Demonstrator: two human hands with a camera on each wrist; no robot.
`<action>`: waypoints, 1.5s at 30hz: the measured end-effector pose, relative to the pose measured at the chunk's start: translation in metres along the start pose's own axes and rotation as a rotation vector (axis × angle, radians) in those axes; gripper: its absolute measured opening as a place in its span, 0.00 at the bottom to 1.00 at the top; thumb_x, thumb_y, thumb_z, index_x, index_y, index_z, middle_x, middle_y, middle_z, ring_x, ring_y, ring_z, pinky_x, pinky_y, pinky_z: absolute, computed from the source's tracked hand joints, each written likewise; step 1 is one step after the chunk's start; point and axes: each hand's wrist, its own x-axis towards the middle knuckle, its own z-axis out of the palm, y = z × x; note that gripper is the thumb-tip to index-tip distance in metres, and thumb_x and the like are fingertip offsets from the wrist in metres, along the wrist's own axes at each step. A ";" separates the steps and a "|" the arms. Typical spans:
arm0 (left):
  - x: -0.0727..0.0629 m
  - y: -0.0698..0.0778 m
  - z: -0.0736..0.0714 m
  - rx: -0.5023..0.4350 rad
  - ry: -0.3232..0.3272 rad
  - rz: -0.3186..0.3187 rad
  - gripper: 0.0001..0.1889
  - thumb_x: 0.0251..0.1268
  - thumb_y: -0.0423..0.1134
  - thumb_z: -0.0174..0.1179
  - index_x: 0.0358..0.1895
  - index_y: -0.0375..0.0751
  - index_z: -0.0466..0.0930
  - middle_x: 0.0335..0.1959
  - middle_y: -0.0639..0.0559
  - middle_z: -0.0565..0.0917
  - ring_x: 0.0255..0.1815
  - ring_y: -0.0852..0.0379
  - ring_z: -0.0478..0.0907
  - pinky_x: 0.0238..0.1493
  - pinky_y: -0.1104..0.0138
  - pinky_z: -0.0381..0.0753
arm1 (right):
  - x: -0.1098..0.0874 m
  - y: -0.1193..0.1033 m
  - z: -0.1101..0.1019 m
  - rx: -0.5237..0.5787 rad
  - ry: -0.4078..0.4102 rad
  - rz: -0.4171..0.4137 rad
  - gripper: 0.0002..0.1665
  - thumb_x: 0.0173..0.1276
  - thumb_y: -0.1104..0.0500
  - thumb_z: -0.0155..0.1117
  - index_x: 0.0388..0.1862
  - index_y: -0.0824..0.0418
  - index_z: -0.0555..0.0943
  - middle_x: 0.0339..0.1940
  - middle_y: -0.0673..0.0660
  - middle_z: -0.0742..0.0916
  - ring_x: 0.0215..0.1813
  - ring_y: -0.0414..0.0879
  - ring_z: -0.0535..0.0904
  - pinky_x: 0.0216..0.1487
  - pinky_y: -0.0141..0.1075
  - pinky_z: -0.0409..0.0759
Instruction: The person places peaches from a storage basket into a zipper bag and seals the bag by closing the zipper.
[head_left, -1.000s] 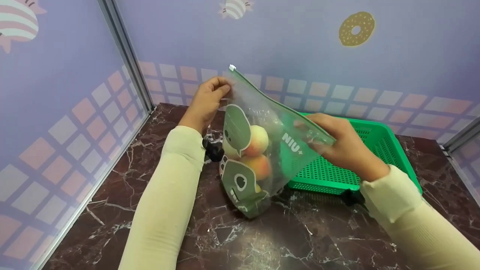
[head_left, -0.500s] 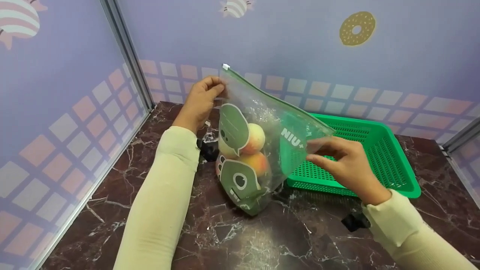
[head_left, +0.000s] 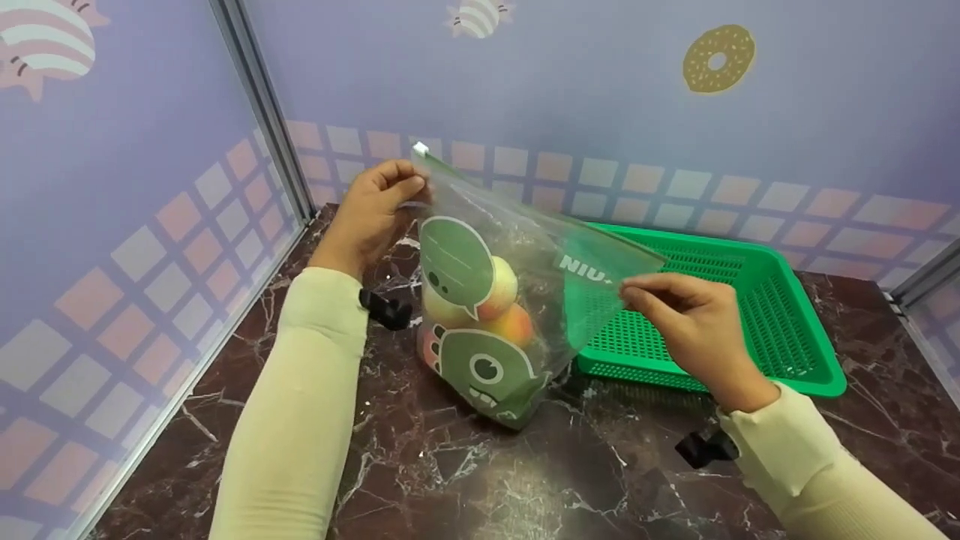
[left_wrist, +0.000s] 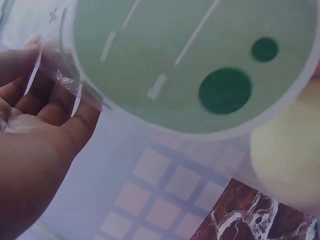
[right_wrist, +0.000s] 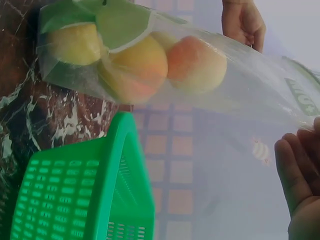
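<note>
A clear zip bag (head_left: pixel 540 240) with green cartoon prints and a white slider (head_left: pixel 421 149) stands upright on the marbled table. Several yellow-red peaches (right_wrist: pixel 197 64) are inside it, partly hidden by the prints. My left hand (head_left: pixel 379 210) pinches the bag's upper left edge just below the slider, thumb against the fingers. On the other side my right hand (head_left: pixel 694 322) pinches the right edge near the white lettering. Between the two hands the bag's top slants down to the right. The left wrist view shows the plastic between thumb and fingers (left_wrist: pixel 82 120).
Behind and right of the bag sits a green perforated basket (head_left: pixel 814 330), partly seen through the plastic. Purple printed wall panels (head_left: pixel 585 90) stand at the back and left of the dark marbled table (head_left: pixel 600 480).
My left hand has moved left and slightly down with the slider end of the bag. My right hand has shifted its hold lower along the right edge. The bag's front has turned toward me.
</note>
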 end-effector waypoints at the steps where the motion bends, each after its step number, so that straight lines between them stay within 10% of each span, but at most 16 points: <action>1: -0.003 0.001 -0.002 0.002 -0.014 0.004 0.03 0.68 0.29 0.55 0.38 0.35 0.78 0.35 0.48 0.80 0.36 0.56 0.79 0.41 0.68 0.81 | 0.000 0.000 0.000 0.009 0.010 -0.006 0.09 0.64 0.69 0.65 0.39 0.63 0.88 0.34 0.55 0.90 0.35 0.41 0.86 0.39 0.31 0.84; 15: -0.038 0.012 -0.022 0.114 -0.094 0.085 0.04 0.65 0.29 0.58 0.32 0.39 0.80 0.29 0.51 0.84 0.30 0.58 0.83 0.39 0.65 0.85 | 0.005 -0.006 0.004 0.289 0.048 -0.023 0.08 0.64 0.74 0.61 0.41 0.78 0.82 0.34 0.59 0.89 0.35 0.46 0.86 0.42 0.34 0.84; 25: -0.064 0.023 -0.047 0.118 -0.102 0.081 0.03 0.64 0.32 0.62 0.33 0.37 0.84 0.29 0.50 0.87 0.29 0.59 0.84 0.37 0.67 0.85 | 0.010 -0.020 0.016 0.288 0.007 -0.054 0.07 0.63 0.75 0.61 0.40 0.76 0.83 0.32 0.60 0.89 0.32 0.47 0.85 0.39 0.34 0.85; 32: -0.074 0.030 -0.056 0.152 -0.098 0.095 0.08 0.66 0.28 0.57 0.32 0.39 0.85 0.27 0.51 0.86 0.27 0.60 0.83 0.32 0.69 0.84 | 0.016 -0.027 0.024 0.301 -0.020 0.091 0.08 0.65 0.68 0.64 0.40 0.73 0.84 0.33 0.61 0.89 0.33 0.49 0.87 0.38 0.41 0.85; 45: -0.043 0.017 -0.058 0.216 0.064 -0.076 0.05 0.64 0.35 0.63 0.38 0.37 0.85 0.29 0.51 0.86 0.27 0.60 0.83 0.32 0.68 0.85 | 0.044 0.010 0.040 0.230 -0.035 0.324 0.18 0.66 0.52 0.65 0.46 0.65 0.84 0.40 0.58 0.86 0.42 0.49 0.84 0.44 0.41 0.85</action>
